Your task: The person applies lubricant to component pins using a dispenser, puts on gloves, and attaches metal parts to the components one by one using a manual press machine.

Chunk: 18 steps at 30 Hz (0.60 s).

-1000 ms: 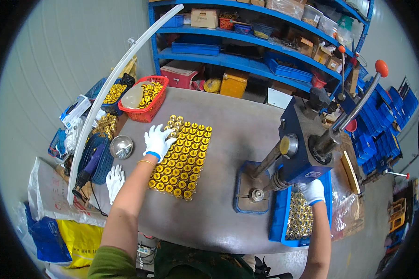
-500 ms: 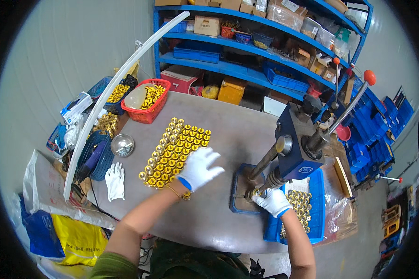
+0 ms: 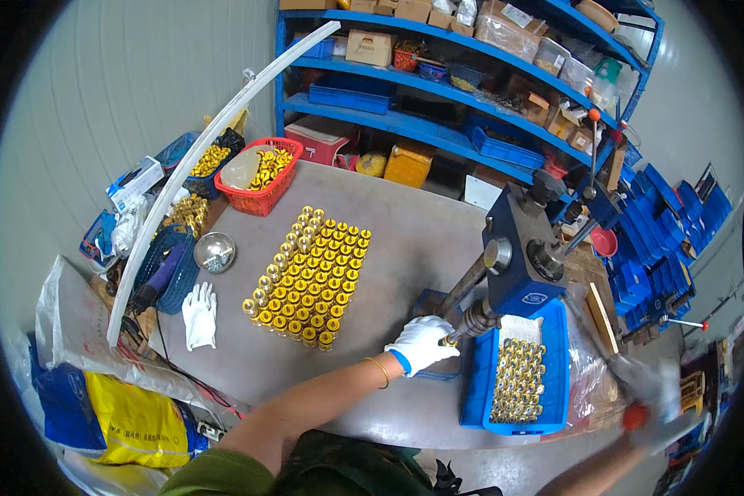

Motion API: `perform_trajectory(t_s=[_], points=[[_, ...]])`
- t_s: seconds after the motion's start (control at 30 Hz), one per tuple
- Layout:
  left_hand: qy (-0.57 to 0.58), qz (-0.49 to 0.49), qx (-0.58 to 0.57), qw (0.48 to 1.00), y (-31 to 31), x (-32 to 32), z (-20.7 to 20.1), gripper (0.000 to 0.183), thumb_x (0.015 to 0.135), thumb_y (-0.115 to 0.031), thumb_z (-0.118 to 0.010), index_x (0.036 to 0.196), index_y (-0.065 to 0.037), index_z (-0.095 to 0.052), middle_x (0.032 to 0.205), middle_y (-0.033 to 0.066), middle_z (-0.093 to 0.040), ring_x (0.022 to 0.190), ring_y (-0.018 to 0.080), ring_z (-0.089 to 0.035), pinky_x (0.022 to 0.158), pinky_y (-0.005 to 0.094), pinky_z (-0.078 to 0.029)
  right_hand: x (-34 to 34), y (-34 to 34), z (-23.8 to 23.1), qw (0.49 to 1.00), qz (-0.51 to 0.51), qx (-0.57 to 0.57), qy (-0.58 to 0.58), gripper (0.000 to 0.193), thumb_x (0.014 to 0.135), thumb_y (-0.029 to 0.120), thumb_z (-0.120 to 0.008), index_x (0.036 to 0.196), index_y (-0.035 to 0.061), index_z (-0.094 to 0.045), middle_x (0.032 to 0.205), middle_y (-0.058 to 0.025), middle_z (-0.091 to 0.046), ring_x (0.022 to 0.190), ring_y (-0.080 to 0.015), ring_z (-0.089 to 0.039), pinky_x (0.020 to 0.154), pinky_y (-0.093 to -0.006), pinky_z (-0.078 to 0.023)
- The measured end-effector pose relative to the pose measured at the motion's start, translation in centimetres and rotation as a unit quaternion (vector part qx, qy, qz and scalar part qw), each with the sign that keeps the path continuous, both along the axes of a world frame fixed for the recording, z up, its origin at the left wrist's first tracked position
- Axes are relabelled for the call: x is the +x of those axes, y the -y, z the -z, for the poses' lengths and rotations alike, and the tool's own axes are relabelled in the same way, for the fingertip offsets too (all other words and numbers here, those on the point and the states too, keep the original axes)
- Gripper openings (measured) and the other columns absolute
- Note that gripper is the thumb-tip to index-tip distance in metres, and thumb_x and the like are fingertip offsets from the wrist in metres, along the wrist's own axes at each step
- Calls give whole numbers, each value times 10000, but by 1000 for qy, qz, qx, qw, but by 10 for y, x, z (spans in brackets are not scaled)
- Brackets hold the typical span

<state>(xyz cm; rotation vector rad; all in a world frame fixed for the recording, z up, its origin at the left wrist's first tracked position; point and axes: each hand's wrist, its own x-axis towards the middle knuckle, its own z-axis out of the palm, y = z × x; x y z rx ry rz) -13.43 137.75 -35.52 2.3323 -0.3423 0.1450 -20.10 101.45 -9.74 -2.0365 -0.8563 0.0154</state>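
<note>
My left hand (image 3: 422, 344), in a white glove with a blue cuff, is at the base of a blue hand press (image 3: 517, 256). Its fingers close on a small brass-coloured fitting (image 3: 449, 341) right under the ram. My right hand (image 3: 665, 401), also gloved and smeared by motion, is at the lower right on the press lever, beside its red ball knob (image 3: 634, 417). Rows of yellow-topped brass fittings (image 3: 310, 285) stand on the table left of the press. More fittings (image 3: 517, 380) lie in rows in a blue tray (image 3: 476, 397) to its right.
A red basket (image 3: 260, 201) of yellow parts stands at the table's far left. Near it are a metal bowl (image 3: 215, 252) and a loose white glove (image 3: 199, 317). Blue shelving (image 3: 422, 124) holds boxes at the back. A white curved bar (image 3: 169, 198) rises on the left.
My left hand has moved right from the rows of fittings to the press base. My right hand has left the base and is at the lever, which has swung down from its raised position.
</note>
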Motion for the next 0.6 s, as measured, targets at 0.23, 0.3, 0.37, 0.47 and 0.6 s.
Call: perform_trajectory(t_s=[0.23,0.3,0.37,0.47,0.6], points=[[17,-10,-24,1000,-4,3,16,453,784,-435,-674,1040,-62,-645,1073,173,-624,1024,362,-569,900,448,-449,2,-106,137,967,231,-46,-99,614,836,76,-543,1406,-46,-350,1345,-178,-505,1202,-200,-487,1010,-300,-365],[5,-8,-12,1000,-6,2,11,441,786,-428,-672,1030,-62,-646,1060,176,-626,1014,365,-572,892,449,-454,3,-116,132,962,221,-41,-153,584,889,117,-532,1415,-45,-335,1352,-163,-493,1242,-182,-446,1043,-300,-328],[-9,-13,8,1000,-8,1,2,425,792,-411,-667,1040,-66,-638,1057,179,-625,1005,368,-574,882,455,-456,5,-122,125,965,220,-35,-137,605,880,125,-538,1430,-15,-329,1377,-153,-470,1245,-179,-442,1063,-312,-300],[28,-36,-12,999,-10,-7,3,436,799,-407,-661,1070,-68,-625,1067,179,-623,1006,366,-576,884,456,-456,-8,-101,74,959,139,-69,-237,649,888,232,-565,1439,-7,-318,1417,-161,-420,1294,-221,-401,1084,-336,-284],[-9,7,-34,999,7,-6,-7,457,799,-410,-661,1092,-63,-620,1089,175,-623,1023,363,-576,903,446,-456,30,-62,-27,827,-344,436,-83,765,920,569,-413,1435,14,-302,1380,-185,-431,1293,-312,-399,1140,-462,-192]])
